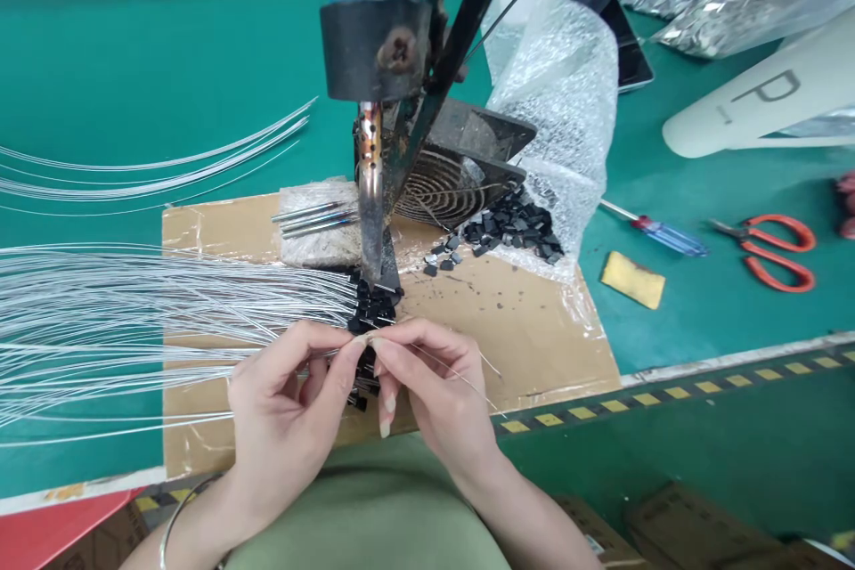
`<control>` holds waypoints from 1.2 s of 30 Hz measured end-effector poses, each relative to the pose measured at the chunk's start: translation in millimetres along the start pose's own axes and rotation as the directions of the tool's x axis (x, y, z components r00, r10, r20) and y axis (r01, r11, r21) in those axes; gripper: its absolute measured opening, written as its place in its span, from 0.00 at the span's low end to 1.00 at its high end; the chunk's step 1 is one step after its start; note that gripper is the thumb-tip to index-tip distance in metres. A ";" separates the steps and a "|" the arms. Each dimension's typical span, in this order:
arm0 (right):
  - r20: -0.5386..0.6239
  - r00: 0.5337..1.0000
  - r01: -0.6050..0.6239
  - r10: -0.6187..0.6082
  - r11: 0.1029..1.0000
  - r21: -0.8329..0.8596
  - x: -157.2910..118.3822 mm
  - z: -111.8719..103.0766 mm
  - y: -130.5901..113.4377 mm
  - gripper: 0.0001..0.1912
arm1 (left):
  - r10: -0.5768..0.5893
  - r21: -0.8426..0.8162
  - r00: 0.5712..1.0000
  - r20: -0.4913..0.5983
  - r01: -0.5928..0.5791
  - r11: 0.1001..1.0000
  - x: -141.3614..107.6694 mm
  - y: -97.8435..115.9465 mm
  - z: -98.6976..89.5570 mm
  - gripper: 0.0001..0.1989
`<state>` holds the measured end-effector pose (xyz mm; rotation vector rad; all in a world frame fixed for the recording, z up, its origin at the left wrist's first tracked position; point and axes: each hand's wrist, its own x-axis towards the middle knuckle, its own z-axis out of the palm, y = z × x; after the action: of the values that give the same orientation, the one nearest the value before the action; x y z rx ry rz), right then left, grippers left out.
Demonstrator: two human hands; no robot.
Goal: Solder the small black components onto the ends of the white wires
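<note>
My left hand (290, 410) and my right hand (437, 396) meet fingertip to fingertip over the front part of the cardboard sheet. Both are closed in a pinch on a thin wire (460, 374), whose fine ends stick out to the right past my right fingers. What lies right between the fingertips is too small to make out. Just behind and beneath my fingers is a cluster of small black pieces (374, 307) at the ends of many white wires (254, 289). Above them a soldering iron (370, 187) with a blue handle points downward on its stand.
The cardboard (508, 338) lies on a green mat. Behind it are a round fan grille (444, 187), loose black pieces (514, 227) and bubble wrap (567, 80). To the right lie a screwdriver (668, 234), a yellow sponge (633, 279) and orange-handled scissors (775, 249).
</note>
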<state>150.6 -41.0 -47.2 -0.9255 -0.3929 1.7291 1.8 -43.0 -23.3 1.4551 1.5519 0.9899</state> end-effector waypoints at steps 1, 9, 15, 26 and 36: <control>0.002 1.000 -0.018 0.018 1.000 -0.001 0.4 -0.8 -1.1 0.03 | 0.006 0.012 1.000 0.000 -0.006 1.000 -0.1 -0.1 0.0 0.05; 0.040 0.988 -0.145 0.146 0.989 -0.021 4.8 -7.7 -12.3 0.05 | 0.054 0.090 0.998 0.015 -0.055 0.994 2.0 1.4 -1.1 0.05; 0.052 0.985 -0.165 0.165 0.986 -0.006 5.1 -6.9 -14.9 0.04 | 0.048 0.070 0.999 0.004 -0.048 0.996 1.1 -2.4 -0.8 0.04; -0.002 0.990 -0.137 0.138 0.988 0.068 1.5 -0.3 -7.1 0.05 | 0.066 0.115 0.997 -0.036 -0.061 0.991 2.7 0.8 4.0 0.05; -0.015 0.991 -0.134 0.135 0.989 0.055 1.4 1.6 -7.8 0.06 | 0.108 0.140 0.993 -0.049 -0.100 0.985 1.4 0.8 5.2 0.04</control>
<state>154.3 -36.5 -41.5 -0.9467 -0.2751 1.8435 6.8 -41.3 -24.6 1.6304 1.6258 1.0089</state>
